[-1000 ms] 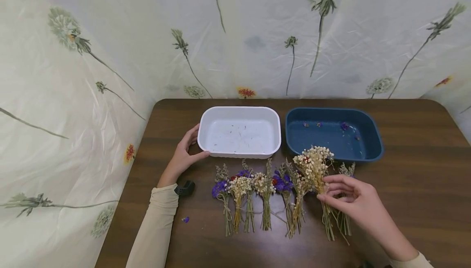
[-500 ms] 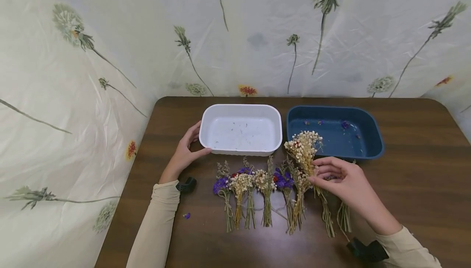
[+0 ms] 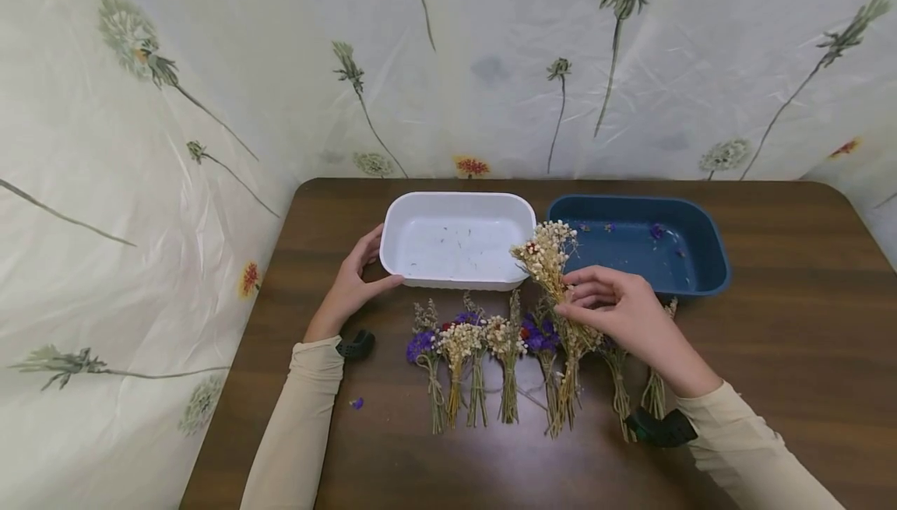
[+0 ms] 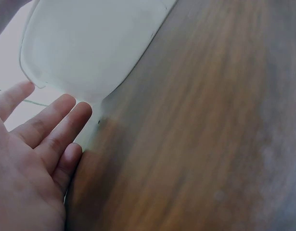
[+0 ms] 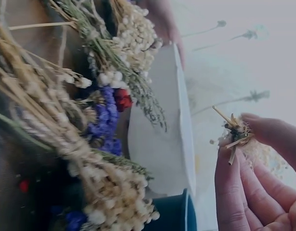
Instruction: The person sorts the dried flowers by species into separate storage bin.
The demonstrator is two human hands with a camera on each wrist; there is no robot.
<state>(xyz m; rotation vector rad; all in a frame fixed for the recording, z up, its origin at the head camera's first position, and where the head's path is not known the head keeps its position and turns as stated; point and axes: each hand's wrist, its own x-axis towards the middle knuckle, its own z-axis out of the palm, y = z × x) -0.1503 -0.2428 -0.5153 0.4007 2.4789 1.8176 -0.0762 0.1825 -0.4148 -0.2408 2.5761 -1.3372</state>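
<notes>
Right hand: the right hand [image 3: 617,309] pinched a cream-white dried bunch [image 3: 550,257] by its stems, thumb against curled fingers; in the right wrist view the stem ends [image 5: 233,133] showed clamped between the fingertips [image 5: 228,166].
Held bunch: lifted off the table, flower heads up and to the left of the fingers, above the gap between the two tubs, tilted toward the white one.
Left hand: the left hand [image 3: 350,284] rested against the left end of the white tub [image 3: 457,206], fingers straight along its wall and thumb at the near corner, nothing grasped; the left wrist view showed the fingers [image 4: 56,122] extended and touching the tub's base.
White tub: beyond and left of the right fingers, a few specks inside.
Blue tub [image 3: 708,261]: just beyond and right of the right fingers, small purple bits on its floor.
Row of bunches [image 3: 490,354]: purple, cream and red dried bunches lay side by side on the brown table [image 3: 792,323], below and to the left of the right fingers, stems toward the person; two more lay partly under the right hand.
Loose petal [image 3: 357,402]: purple, beside the left sleeve.
</notes>
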